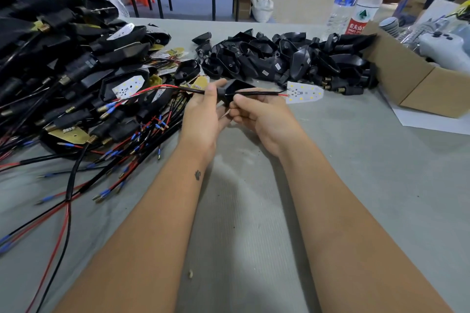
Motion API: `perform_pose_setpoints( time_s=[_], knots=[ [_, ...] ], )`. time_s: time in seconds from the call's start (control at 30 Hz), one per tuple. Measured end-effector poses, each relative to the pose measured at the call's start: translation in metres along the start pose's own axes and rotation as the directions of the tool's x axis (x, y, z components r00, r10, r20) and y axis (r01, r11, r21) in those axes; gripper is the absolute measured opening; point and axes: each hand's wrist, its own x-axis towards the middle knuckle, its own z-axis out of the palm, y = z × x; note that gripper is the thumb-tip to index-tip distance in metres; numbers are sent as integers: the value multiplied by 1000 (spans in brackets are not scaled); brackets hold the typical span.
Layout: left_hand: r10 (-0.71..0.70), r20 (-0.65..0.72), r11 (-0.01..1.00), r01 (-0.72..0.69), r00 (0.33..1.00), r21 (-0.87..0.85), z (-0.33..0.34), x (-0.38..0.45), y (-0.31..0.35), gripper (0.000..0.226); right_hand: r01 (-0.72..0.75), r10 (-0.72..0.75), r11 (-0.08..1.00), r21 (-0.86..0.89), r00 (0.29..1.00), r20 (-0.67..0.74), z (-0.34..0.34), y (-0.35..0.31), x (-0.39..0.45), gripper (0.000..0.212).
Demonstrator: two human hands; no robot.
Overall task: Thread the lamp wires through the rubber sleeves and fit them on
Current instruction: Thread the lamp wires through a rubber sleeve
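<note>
Two bare forearms reach up from the bottom edge and meet at the middle of the grey table (356, 173). The left hand (203, 112) pinches the black-sheathed wire (195, 90) between thumb and fingers, right at the mouth of a black rubber sleeve (232, 90). The right hand (262, 114) is curled closed around the sleeve's lower part, with the wire passing over its knuckles. The wire runs through the sleeve; toward 3 o'clock its red and black ends join a white LED board (304, 93) hanging just past the right hand, toward 9 o'clock its red lead arcs into the heap of wired lamps (76, 79). At 12 o'clock lies a pile of empty black sleeves (287, 58). At 2 o'clock stand two water bottles (356, 0) and a cardboard box (417, 84).
</note>
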Motion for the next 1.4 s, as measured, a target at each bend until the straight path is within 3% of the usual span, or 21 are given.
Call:
perform_pose_setpoints(
  time_s=[0.1,0.17,0.23,0.3,0.53,0.67,0.73,0.8,0.9,0.97,1.03,1.1,1.17,1.23,1.4],
  knots=[
    [36,-74,998,-40,997,-50,-2,1,2,32,-30,40,995,-94,993,108,-1,0,0,17],
    [49,-105,996,-57,993,-74,-4,2,3,32,34,-6,942,-334,996,84,0,1,0,24],
    [52,-127,994,-63,991,-89,-5,3,4,33,100,-97,823,-559,995,35,0,2,1,29],
    [55,-158,989,-75,986,-127,-7,3,5,34,88,-132,778,-622,991,-24,0,4,1,35],
    [95,-179,983,-121,979,-136,-5,2,5,34,-1,-36,925,-379,995,-89,-7,3,2,40],
    [12,-159,946,-62,987,-317,-8,2,8,34,8,-72,873,-487,991,-113,-10,2,3,27],
    [3,-162,946,-55,987,-318,-9,3,8,34,22,-85,940,-342,982,-170,-7,-1,2,42],
    [21,-189,969,-66,982,-237,-7,4,8,33,43,-58,997,-69,968,-244,-7,-6,2,53],
    [52,-220,987,-84,974,-138,-7,4,6,33,81,-26,984,161,949,-315,-14,-9,2,28],
    [63,-231,989,-93,971,-118,-7,4,6,33,73,-22,990,123,928,-372,-18,-9,2,11],
    [47,-207,989,-74,977,-128,-8,5,6,31,59,-56,998,-3,924,-379,-19,-7,2,9],
    [12,-131,996,-24,991,-88,-6,5,5,29,50,-98,987,-155,943,-319,-16,-5,1,9],
    [-4,-50,998,7,999,56,-2,4,1,27,61,-130,964,-258,957,-261,-12,-1,0,9],
    [11,-7,984,-9,1000,176,0,4,-2,27,91,-169,951,-295,953,-253,-9,0,-1,11],
    [12,30,971,-18,999,238,-3,3,-2,28,151,-265,924,-350,915,-304,-8,0,-3,14]
  ],
)
